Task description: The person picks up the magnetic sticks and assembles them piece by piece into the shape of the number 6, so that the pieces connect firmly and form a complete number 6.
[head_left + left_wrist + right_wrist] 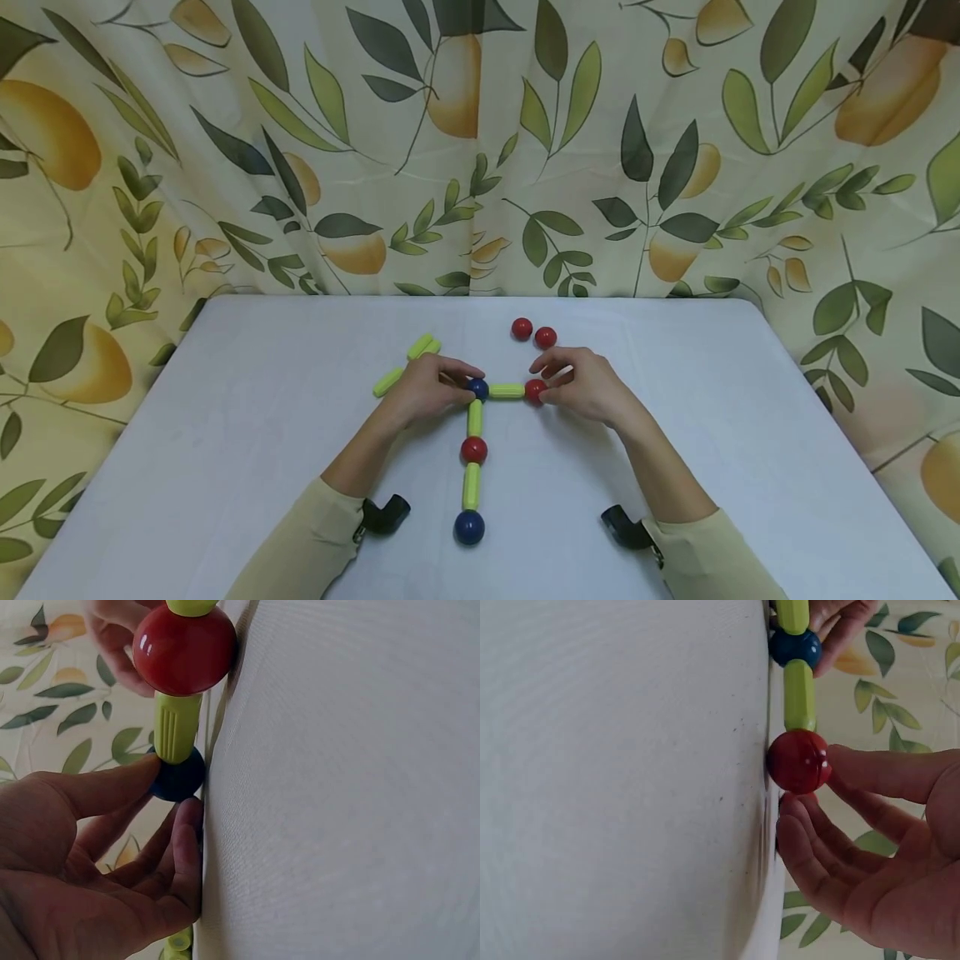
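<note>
My left hand (431, 387) pinches a blue ball (478, 388) between thumb and fingers, at the corner of a joined chain of balls and rods. From that ball a yellow-green rod (507, 390) runs right to a red ball (535, 391), which my right hand (588, 387) pinches with thumb and fingertips. Towards me, another rod (475, 419) links the corner ball to a red ball (474, 450). Beyond it a further rod (471, 487) ends in a blue ball (469, 527). In the right wrist view, a thin seam crosses the held red ball (798, 761).
Two loose red balls, a left one (522, 328) and a right one (546, 337), lie behind my right hand. Several loose yellow-green rods (387, 382) lie left of my left hand. A white cloth (225, 467) covers the table, with a patterned curtain (480, 167) behind it.
</note>
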Motion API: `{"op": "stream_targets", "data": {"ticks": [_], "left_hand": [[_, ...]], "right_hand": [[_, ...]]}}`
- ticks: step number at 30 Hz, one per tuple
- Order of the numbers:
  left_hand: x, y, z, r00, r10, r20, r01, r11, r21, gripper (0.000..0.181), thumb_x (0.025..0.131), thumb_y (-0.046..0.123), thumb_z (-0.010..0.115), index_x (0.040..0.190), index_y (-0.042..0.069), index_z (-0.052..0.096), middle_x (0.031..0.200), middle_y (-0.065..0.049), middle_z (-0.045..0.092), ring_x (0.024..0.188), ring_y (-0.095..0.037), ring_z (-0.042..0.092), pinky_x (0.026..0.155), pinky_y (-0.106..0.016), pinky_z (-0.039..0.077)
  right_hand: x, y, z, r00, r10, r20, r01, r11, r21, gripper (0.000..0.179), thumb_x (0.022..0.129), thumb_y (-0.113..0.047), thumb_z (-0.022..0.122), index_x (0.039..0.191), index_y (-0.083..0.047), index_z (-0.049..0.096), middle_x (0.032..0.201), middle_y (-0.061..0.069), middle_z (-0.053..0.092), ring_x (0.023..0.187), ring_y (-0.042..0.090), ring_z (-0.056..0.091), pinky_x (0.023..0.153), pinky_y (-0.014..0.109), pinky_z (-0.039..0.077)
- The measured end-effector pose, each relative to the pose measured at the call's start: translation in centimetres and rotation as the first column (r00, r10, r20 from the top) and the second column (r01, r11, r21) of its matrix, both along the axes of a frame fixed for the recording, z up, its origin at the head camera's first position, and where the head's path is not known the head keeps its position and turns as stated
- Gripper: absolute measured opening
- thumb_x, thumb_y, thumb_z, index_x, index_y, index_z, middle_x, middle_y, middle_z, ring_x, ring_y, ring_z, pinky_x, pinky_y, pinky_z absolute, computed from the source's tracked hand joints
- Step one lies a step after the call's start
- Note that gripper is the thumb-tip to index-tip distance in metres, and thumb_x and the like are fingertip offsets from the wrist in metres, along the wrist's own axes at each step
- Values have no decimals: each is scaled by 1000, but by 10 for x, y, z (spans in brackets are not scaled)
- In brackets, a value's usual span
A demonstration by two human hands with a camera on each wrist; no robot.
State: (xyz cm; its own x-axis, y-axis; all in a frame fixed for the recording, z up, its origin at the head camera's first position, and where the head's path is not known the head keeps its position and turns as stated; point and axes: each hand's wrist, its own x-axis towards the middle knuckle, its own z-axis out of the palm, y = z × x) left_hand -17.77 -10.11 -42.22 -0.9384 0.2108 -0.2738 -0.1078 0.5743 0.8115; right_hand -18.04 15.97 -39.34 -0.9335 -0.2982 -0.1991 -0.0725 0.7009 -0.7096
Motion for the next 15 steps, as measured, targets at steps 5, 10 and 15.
{"op": "stream_targets", "data": {"ticks": [5,10,15], "left_hand": [[-1,0,1,1000,2,5,-2,1000,-3,26,92,11,79,114,24,81,108,-1,73,98,-20,64,85,-32,57],[-1,0,0,1000,5,3,-5,1000,-4,26,92,12,79,114,25,81,108,-1,73,98,-20,64,85,-32,57],[-1,0,-1,1000,6,-2,-6,1000,-2,26,92,11,79,114,24,81,107,-1,73,97,-20,64,84,-31,56]], "right_hand": [[-2,3,-4,999,-11,33,12,1000,-13,32,86,-8,79,118,-9,74,111,13,71,98,26,66,81,35,59],[-2,4,-6,999,-15,50,16,1000,-20,32,86,-8,80,118,-10,74,110,12,72,97,26,65,78,32,58],[-3,4,-8,999,-3,49,4,1000,-21,34,85,-9,81,118,-10,74,111,13,72,98,26,64,78,32,58]]}}
